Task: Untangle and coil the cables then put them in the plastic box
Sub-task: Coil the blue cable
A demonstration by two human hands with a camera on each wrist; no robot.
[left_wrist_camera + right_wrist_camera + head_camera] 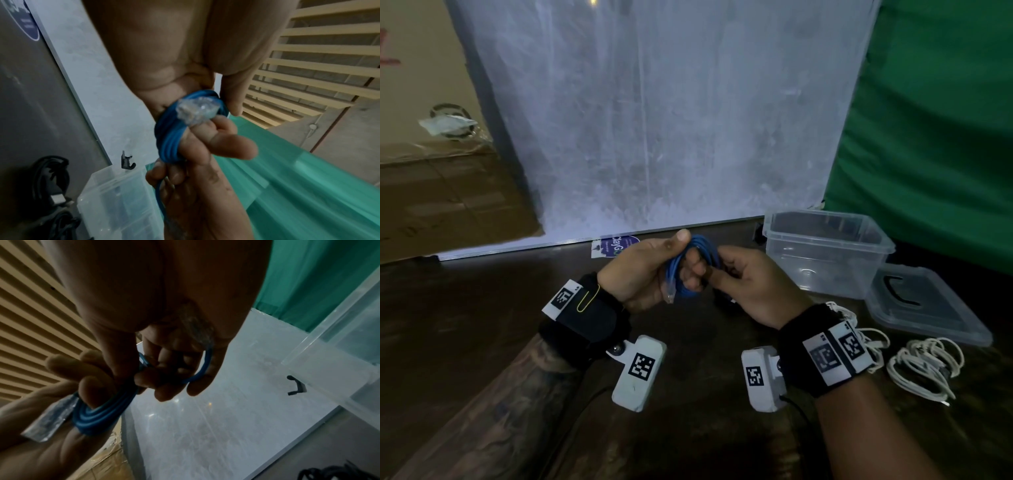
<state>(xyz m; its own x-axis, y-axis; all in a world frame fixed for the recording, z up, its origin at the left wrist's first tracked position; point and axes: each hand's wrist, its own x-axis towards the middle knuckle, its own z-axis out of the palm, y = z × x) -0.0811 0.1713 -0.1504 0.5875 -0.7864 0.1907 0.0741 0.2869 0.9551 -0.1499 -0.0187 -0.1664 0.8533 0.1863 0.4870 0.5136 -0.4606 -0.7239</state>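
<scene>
Head view: blue cable [690,270] coil upright, plug [670,295] down.

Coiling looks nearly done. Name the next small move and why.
Probably tuck the free end through the blue coil: the left hand grips the loops, the right hand holds the last stretch, and the box stands open alongside.

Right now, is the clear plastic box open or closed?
Open. The clear plastic box has no cover on top; its flat clear lid lies beside it on the table.
</scene>
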